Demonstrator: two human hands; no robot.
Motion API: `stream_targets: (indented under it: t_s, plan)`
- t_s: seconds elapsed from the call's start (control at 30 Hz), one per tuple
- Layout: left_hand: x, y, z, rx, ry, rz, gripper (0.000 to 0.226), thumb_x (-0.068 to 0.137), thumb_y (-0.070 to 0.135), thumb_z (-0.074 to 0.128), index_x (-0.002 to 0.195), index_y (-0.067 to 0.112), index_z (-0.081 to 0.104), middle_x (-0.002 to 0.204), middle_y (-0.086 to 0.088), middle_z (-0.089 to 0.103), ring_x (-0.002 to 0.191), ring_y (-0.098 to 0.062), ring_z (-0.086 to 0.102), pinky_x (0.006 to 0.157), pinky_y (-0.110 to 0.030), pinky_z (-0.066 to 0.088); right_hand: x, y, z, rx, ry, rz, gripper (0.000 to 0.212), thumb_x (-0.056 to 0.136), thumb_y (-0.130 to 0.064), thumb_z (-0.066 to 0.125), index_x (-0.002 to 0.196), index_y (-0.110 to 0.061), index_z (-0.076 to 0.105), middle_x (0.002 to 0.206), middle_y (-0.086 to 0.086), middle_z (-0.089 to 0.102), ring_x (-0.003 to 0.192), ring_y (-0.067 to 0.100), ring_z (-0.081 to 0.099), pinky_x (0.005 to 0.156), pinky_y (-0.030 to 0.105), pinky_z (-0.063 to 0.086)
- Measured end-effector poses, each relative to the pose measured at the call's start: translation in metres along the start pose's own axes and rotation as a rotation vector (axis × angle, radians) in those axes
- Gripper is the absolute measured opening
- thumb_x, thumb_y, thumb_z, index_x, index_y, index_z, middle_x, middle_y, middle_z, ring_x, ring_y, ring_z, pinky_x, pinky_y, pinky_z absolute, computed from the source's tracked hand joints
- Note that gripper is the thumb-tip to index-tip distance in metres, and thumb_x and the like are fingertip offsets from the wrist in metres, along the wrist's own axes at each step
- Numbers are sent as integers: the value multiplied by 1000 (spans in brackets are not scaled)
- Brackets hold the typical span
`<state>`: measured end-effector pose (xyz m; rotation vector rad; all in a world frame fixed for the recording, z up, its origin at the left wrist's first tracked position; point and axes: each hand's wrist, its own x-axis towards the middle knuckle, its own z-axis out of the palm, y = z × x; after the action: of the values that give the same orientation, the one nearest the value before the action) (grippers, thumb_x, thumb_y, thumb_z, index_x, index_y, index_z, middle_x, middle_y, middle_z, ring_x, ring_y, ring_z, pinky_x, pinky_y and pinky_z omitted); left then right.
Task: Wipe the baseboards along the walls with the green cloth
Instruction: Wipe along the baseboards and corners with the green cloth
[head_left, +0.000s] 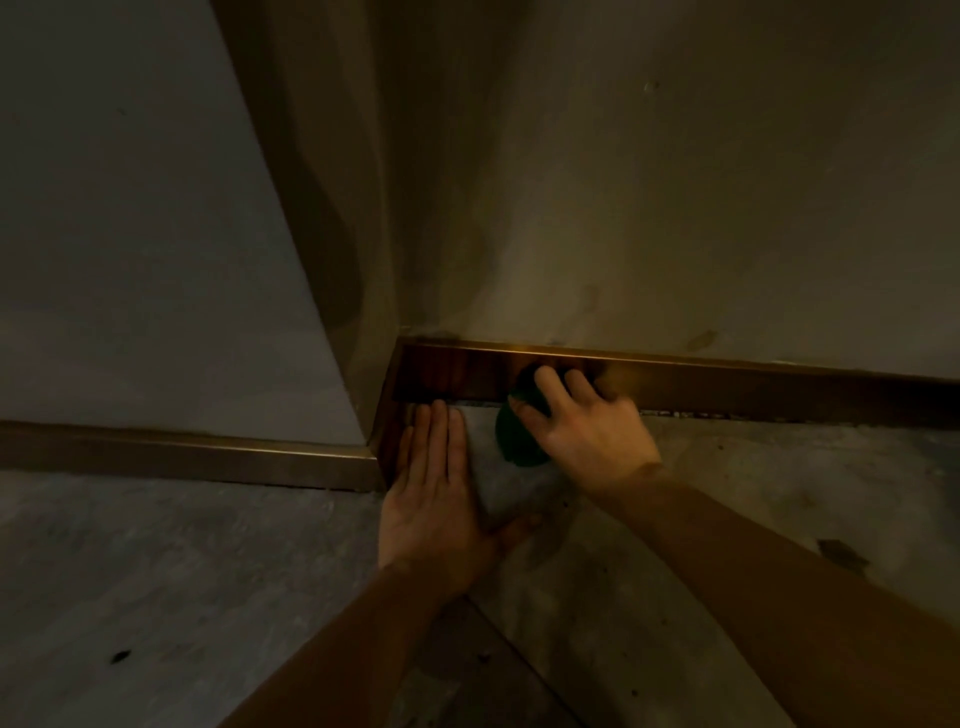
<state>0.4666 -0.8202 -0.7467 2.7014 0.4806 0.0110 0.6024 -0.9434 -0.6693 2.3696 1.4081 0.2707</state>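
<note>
Head view, dim light. The right hand (587, 431) is closed over the bunched cloth (519, 436), pressing it against the face of the baseboard (727, 387) just right of an inside corner, with the cloth's lower part touching the floor (727, 519). The left hand (436, 483) is open and flat on the floor, fingers toward the corner, holding nothing; it looks like a brace.

To do this stroke well, I would keep the fingers spread behind the cloth so that it covers the full height of the board, run it into the corner, then draw it steadily right along the strip. The top ledge and the gritty gap at the bottom edge likely need their own pass. The short return piece (387, 441) by the left hand should be wiped too.
</note>
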Motion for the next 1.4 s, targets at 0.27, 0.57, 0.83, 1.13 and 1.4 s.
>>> stream_targets:
  t_s: [0.27,0.57,0.83,1.13,1.4]
  plan:
    - [1,0,1,-6,36,0,133,67,101,26,156,8,-8,165,-13,-12,149,-20,-22,121,-38,-11,-19,24,3,4,-121,56,57,73,-14,76,129,-20,61,122,18,55,94,38,59,60,43,52]
    - [0,-1,1,-7,23,-27,134,64,103,26,156,12,-11,165,-9,-14,148,-19,-24,121,-41,-4,-37,40,11,26,-138,129,59,73,-10,77,128,-20,61,123,19,49,95,39,53,60,45,52]
    - [3,10,-5,-7,3,10,134,63,104,20,154,13,-19,163,-9,-23,145,-20,-30,122,-42,-6,-60,54,-4,11,-213,254,67,79,-18,72,140,-28,45,132,14,30,111,37,43,77,47,49]
    - [0,5,-16,-28,-82,19,141,58,106,23,151,13,-27,158,-8,-34,138,-18,-42,114,-36,-21,-87,62,-15,157,-190,469,58,83,-26,71,136,-31,46,132,12,35,112,36,44,81,48,52]
    - [14,5,-32,5,-156,-27,126,67,99,25,156,17,-11,166,-9,-8,150,-27,-11,118,-42,1,-82,61,-9,594,47,684,49,77,-9,73,118,-31,57,126,5,42,102,34,55,72,46,57]
